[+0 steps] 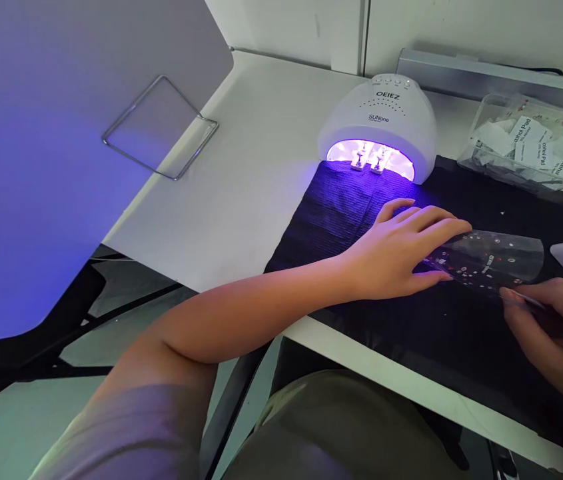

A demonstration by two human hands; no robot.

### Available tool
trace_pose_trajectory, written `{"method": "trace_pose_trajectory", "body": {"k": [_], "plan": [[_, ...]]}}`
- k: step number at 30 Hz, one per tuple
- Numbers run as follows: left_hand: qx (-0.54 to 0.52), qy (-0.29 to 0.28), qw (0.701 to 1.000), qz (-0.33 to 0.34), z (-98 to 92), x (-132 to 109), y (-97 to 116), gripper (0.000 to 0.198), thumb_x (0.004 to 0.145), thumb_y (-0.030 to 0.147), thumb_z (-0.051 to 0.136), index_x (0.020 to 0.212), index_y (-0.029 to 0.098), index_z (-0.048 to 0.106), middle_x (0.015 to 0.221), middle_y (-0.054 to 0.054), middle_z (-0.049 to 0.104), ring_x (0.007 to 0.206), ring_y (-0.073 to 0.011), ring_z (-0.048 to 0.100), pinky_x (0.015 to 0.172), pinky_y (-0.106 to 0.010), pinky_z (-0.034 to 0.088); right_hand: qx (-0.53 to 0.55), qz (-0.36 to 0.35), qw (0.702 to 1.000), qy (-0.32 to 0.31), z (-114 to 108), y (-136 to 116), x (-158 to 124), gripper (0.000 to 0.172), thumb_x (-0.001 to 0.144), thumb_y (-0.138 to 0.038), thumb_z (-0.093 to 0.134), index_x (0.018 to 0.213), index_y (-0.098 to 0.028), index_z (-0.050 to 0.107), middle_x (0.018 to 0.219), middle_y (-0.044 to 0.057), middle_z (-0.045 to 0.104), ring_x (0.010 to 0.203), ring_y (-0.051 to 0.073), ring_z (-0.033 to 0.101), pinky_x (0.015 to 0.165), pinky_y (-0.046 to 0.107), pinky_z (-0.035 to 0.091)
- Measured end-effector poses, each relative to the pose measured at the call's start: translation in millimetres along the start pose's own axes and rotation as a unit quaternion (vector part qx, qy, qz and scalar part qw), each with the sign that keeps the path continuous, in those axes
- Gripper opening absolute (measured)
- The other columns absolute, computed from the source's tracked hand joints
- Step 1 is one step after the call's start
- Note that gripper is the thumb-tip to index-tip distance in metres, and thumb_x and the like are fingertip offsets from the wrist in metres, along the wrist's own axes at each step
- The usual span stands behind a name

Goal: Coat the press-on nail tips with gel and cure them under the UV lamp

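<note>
The left hand point(394, 252) is lying flat on the near edge of a clear plastic sheet point(491, 260), its fingers point(428, 223) spread and released, not gripping. The right hand point(546, 333) is beside the sheet, its fingers point(514, 300) pinching a thin pointed tool point(528, 298). The sheet, dotted with tiny decorations, is lying on a black mat point(341, 200) on the white bench point(221, 173). Farther off, a nail lamp point(381, 113) is glowing violet, while a clear box point(526, 143) of alcohol pad wrappers is sitting to the far right.
</note>
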State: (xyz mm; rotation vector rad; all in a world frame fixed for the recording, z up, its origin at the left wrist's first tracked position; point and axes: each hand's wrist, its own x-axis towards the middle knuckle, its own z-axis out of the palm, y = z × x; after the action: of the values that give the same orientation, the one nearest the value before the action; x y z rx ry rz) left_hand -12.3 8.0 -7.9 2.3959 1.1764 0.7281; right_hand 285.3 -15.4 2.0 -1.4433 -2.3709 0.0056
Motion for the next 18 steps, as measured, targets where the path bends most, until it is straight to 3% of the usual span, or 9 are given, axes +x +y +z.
{"method": "trace_pose_trajectory", "body": {"k": [7,18], "plan": [[0.006,-0.013,1.000,-0.011,-0.5,1.0,0.1,0.050,0.111,0.026,0.062,0.161,0.018,0.057,0.161,-0.013,0.065,0.153,-0.0266,0.061,0.140,-0.052,0.025,-0.010,-0.029,1.000,0.006,-2.2,-6.4,4.8,0.047,0.104,-0.064,0.052,0.090,-0.026,0.075,0.068,0.000,0.074,0.050,0.016,0.062,0.044,0.026,0.036],[0.008,-0.005,1.000,-0.001,-0.2,0.2,0.2,0.051,0.111,0.027,0.066,0.160,0.017,0.057,0.159,-0.012,0.066,0.151,-0.0239,0.061,0.140,-0.045,0.023,-0.013,-0.063,0.998,-0.001,-1.2,-6.5,5.9,0.049,0.108,-0.063,0.048,0.091,-0.025,0.073,0.071,-0.001,0.075,0.048,0.015,0.064,0.041,0.027,0.038]]}}
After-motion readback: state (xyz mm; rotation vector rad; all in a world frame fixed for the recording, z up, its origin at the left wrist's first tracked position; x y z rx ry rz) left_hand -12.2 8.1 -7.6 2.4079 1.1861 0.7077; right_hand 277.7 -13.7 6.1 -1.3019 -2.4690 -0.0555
